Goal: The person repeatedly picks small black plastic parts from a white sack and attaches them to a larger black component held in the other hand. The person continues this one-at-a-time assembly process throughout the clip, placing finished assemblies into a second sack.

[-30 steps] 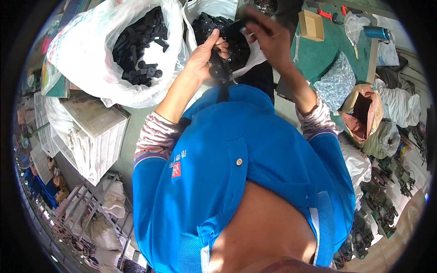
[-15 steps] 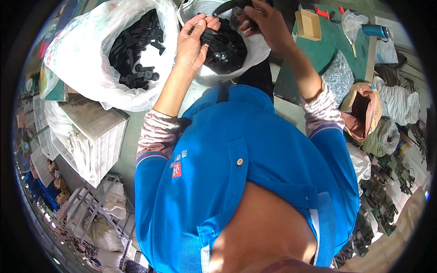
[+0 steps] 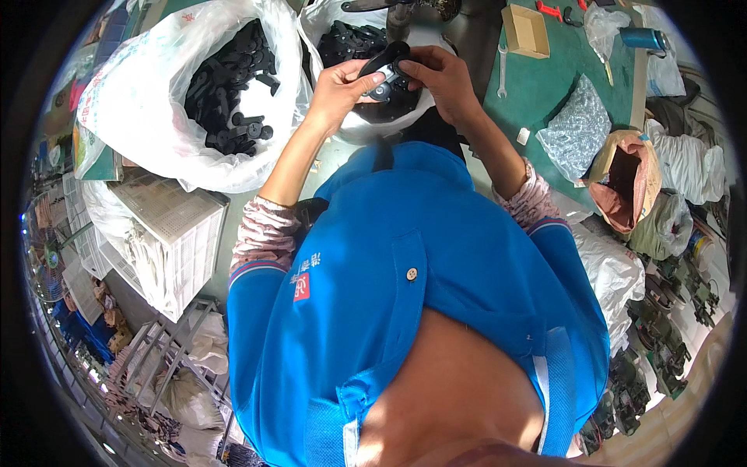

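While both hands are meeting over the second bag, a small black part (image 3: 383, 68) is sitting between them: dark, rounded plastic with a pale, shiny patch at its middle. Its finer shape is too small to tell.

Going from the left, a white plastic bag (image 3: 132, 117) is standing open, and a heap of black parts (image 3: 229, 86) is filling it, far too many to count. Below it, a white crate (image 3: 167, 241) is resting, with a pale sack bulging around it.

The left hand (image 3: 338, 86) is curling around the part, its thumb and fingers pinching the part's left side. The right hand (image 3: 440, 74) is closing on the part from the other side, its fingertips pressing on the top and right of it. So the part is being gripped by two hands at once, above the mouth of a second white bag (image 3: 354, 128), which is also holding black parts (image 3: 350, 39); again, too many to count.

Further right, a green tabletop (image 3: 545, 86) is carrying a few things. One small cardboard box (image 3: 527, 29) is lying near its far edge, and one wrench (image 3: 503, 71) is lying along its left edge. One clear bag of small silvery bits (image 3: 576, 128) is slumping toward its near edge. One blue cylinder (image 3: 640, 37) is lying at the far right corner.

Past the tabletop's right edge, one brown sack (image 3: 622, 183) is gaping open, with white sacks (image 3: 689, 159) piling beside it.
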The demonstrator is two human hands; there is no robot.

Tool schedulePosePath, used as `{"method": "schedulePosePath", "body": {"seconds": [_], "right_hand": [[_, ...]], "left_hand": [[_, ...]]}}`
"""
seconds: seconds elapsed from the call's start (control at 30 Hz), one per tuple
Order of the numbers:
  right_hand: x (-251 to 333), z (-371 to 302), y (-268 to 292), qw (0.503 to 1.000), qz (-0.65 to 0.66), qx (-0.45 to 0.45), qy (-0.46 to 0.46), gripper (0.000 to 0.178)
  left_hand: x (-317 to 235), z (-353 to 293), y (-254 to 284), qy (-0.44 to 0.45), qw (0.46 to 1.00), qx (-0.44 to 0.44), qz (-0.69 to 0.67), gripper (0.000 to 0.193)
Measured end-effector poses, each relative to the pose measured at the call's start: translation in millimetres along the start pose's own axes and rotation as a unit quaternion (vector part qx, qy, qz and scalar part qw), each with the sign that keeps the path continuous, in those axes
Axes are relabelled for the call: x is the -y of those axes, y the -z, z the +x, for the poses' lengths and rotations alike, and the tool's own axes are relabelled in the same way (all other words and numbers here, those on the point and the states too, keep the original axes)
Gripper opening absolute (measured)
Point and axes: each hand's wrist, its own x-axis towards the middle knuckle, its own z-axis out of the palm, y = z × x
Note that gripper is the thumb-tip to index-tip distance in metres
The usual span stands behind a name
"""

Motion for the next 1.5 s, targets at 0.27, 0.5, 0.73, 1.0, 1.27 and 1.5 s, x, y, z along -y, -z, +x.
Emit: {"method": "schedulePosePath", "body": {"seconds": [0.27, 0.5, 0.73, 1.0, 1.27, 1.5], "right_hand": [[-13.3, -48.5, 4.0, 0.979, 0.167, -0.046, -0.107, 0.028], [1.3, -36.2, -8.4, 0.97, 0.222, -0.093, 0.01, 0.021], [0.8, -32.1, -13.3, 0.99, 0.065, -0.114, 0.046, 0.021], [52.1, -19.7, -4.2, 0.982, -0.151, -0.065, 0.088, 0.028], [84.5, 3.6, 0.6, 0.981, -0.168, -0.044, 0.09, 0.028], [85.3, 12.3, 4.4, 0.997, -0.055, -0.046, 0.025, 0.025]], "left_hand": [[10.6, -11.0, 9.3, 0.031, 0.975, -0.068, -0.212, 0.011], [10.7, -23.3, 2.8, 0.005, 0.981, -0.043, -0.191, 0.034], [-6.7, -11.2, -16.2, 0.003, 0.983, -0.061, -0.174, 0.015], [-42.1, 34.1, -32.3, -0.096, 0.98, -0.056, -0.164, 0.012], [-104.3, 65.8, -55.5, -0.042, 0.982, -0.075, -0.17, 0.021], [-111.4, 73.4, -61.0, -0.023, 0.986, -0.114, -0.117, 0.02]]}}
